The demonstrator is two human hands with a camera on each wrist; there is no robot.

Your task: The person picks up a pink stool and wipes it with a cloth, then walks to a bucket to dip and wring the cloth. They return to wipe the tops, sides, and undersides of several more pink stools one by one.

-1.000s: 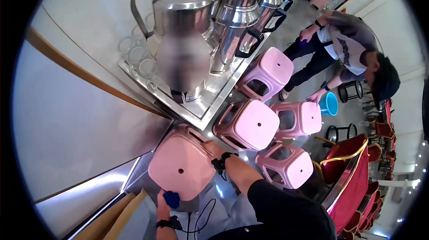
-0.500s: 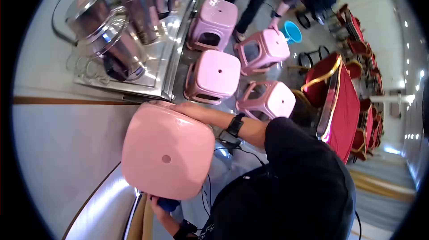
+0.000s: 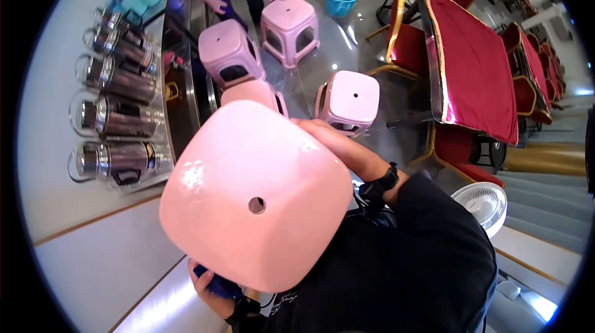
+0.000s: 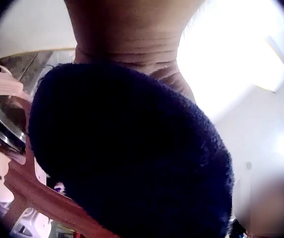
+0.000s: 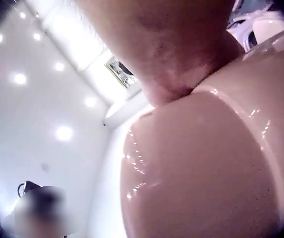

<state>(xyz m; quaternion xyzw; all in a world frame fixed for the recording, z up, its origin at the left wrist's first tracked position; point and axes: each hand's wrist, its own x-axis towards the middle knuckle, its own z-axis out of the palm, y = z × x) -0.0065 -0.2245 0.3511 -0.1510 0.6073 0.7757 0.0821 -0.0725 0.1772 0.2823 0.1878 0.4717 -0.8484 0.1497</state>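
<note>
The right grip (image 3: 317, 132) holds a pink stool (image 3: 291, 178).

Pale pink stool (image 3: 291, 209), dark navy cloth (image 4: 127, 148), deep red tablecloth (image 3: 477, 66) with gold edging, turquoise bucket (image 3: 340, 3).

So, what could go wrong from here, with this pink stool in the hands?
The left hand has a blue cloth in its grip, so its hold on the raised stool may be less firm.

The seat looks glossy, so the right hand might slip at its edge.

The raised stool partly hides the stool behind it; a careless swing could perhaps bump that one.
</note>
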